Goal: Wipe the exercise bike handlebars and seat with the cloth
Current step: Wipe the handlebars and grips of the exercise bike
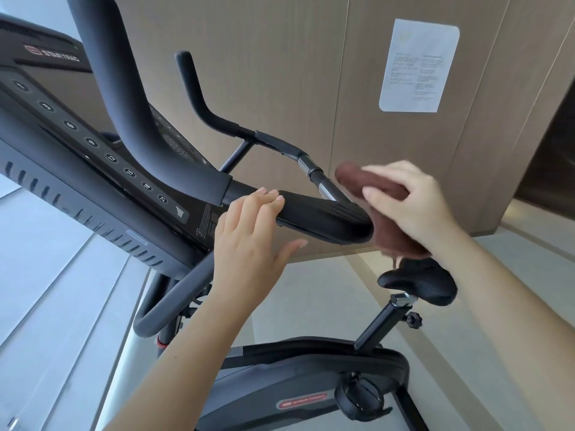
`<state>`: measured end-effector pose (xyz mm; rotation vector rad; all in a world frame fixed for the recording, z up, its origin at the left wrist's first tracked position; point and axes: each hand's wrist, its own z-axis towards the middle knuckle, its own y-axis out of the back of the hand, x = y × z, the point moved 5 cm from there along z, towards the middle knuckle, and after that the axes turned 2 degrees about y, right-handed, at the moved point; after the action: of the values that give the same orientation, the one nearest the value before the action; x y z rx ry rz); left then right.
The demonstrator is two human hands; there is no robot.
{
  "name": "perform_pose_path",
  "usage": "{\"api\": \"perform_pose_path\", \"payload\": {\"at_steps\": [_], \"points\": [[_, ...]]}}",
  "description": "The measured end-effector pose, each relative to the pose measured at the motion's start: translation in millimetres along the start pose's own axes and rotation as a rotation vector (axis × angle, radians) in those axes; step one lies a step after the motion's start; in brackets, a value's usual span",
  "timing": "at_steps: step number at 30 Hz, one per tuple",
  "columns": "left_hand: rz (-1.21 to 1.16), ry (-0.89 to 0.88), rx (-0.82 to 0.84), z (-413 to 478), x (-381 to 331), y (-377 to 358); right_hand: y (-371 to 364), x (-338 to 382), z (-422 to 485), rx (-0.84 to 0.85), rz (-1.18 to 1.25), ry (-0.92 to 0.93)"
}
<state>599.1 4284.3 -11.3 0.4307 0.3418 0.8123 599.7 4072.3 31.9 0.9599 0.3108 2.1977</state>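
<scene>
Wood-grain panelled wall [280,73] behind, pale floor [311,293] below. Left hand [249,241] laid with straight fingers on top of the smooth black handlebars [323,216], thumb spread underneath, gripping nothing. Just right of it, at the ribbed, rounded bar end, right hand [407,206] clamped around a fuzzy brown cloth [390,241], pressing it against the tip. Beneath the cloth, apart from both hands, black padded seat [420,283] on its post.

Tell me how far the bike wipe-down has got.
Done: cannot tell. In hand: the right hand holds the brown cloth against the end of the handlebar; the left hand rests on that bar. Left: the seat, no cloth on it, and likely the far bars.
</scene>
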Motion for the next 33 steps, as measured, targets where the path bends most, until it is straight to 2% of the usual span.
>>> {"api": "perform_pose_path", "payload": {"at_steps": [2,5,11,15,19,22,26,29,33], "points": [[-0.005,0.000,0.001,0.0,-0.5,0.7,-13.7,3.4,12.3,0.039,0.002,-0.034],[-0.014,-0.009,0.013,-0.1,-0.4,3.8,-45.7,0.6,9.1,0.267,-0.040,-0.120],[-0.021,-0.032,0.049,-0.3,1.6,6.8,-24.7,13.5,-24.9,0.156,-0.071,-0.019],[0.033,-0.086,0.082,2.8,2.8,11.4,-11.4,23.7,-20.1,0.252,-0.045,-0.038],[0.158,-0.178,0.109,3.5,2.6,17.9,-26.0,39.7,11.4,0.127,-0.025,-0.022],[0.195,-0.193,0.100,-1.1,6.4,24.5,-60.2,45.6,9.2,0.237,-0.135,0.002],[0.242,-0.188,0.043,-8.0,27.9,39.4,-51.2,54.8,4.4,0.306,-0.165,0.075],[0.258,-0.152,-0.013,-4.4,47.5,52.0,-46.3,68.1,14.6,0.357,-0.116,0.044],[0.302,-0.109,-0.005,7.5,64.9,61.6,-67.6,93.6,45.2,0.185,0.070,0.043]]}}
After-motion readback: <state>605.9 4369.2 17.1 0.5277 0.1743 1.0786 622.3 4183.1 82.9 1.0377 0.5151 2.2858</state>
